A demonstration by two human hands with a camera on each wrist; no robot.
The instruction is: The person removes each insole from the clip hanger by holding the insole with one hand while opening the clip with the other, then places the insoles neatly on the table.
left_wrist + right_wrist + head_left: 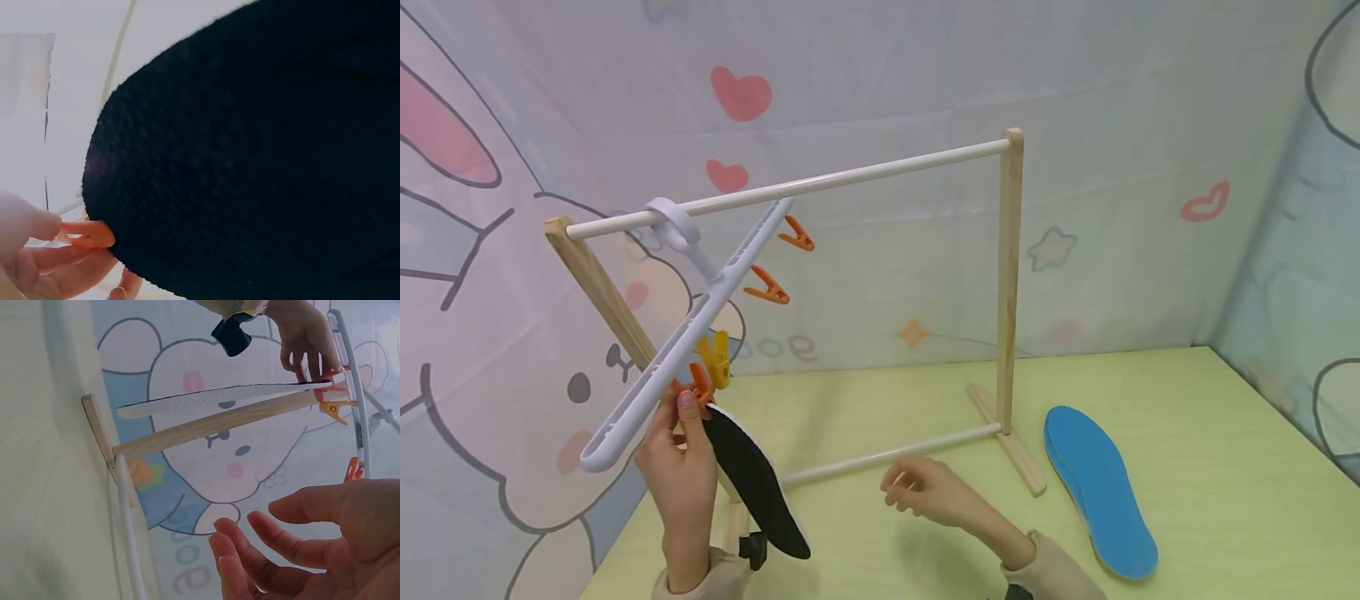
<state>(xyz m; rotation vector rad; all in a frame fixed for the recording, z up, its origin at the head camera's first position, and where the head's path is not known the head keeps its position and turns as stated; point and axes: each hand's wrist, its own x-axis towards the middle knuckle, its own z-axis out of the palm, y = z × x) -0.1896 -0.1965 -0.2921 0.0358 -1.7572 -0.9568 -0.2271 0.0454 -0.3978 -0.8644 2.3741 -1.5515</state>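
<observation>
In the head view my left hand [679, 467] pinches an orange clothespin [700, 385] at the low end of a white hanger [658, 379]. From that clothespin a black insole [751, 479] with a pale edge hangs slanting down. Close up in the left wrist view, thumb and fingers press the orange clothespin [90, 233] at the edge of the black insole [250, 156]. My right hand [936, 490] hovers over the table, fingers loosely bent and nothing in them. A yellow clothespin [721, 360] sits just beyond the left fingertips.
The hanger hooks over the white top bar [850, 175] of a wooden-post rack [1009, 283]. Higher on the hanger are two more orange clothespins [769, 286]. Blue insoles [1101, 492] lie stacked on the green table [1210, 467] at the right. A patterned cloth hangs behind.
</observation>
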